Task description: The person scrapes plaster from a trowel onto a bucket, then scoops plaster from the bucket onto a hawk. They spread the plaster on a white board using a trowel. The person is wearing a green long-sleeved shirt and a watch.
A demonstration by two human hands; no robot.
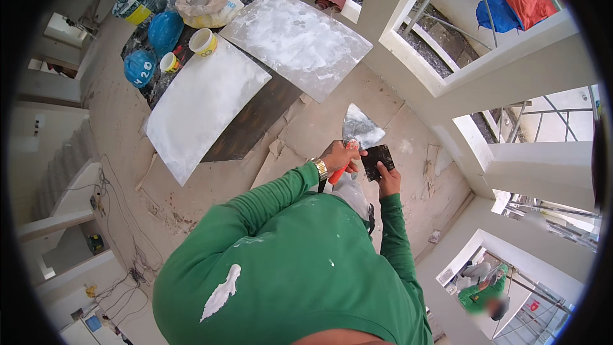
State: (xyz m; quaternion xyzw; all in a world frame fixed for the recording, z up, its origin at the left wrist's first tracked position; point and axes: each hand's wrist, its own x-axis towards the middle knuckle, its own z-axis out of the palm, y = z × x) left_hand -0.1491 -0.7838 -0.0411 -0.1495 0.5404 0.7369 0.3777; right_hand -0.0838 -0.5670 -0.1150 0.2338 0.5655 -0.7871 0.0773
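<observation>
My left hand [336, 156], with a gold watch at its wrist, is closed around the orange-red handle of a putty knife [363, 129]. The wide triangular blade points away from me and is smeared with white and grey. Close beside it, my right hand [389, 181] pinches a dark, flat, nearly square piece [378, 161] with pale specks; its exact kind does not show. The piece's upper left corner is close to the putty knife's handle, and I cannot tell whether they touch. Both hands are in front of my body, above the dusty floor.
Two boards, one white [204, 112] and one white-smeared [300, 41], lie ahead on the left. Around them stand a putty bag [211, 0], yellow tubs [203, 43], blue helmets [165, 30] and a bucket [139, 0]. Window openings line the right; another person [483, 292] shows through one.
</observation>
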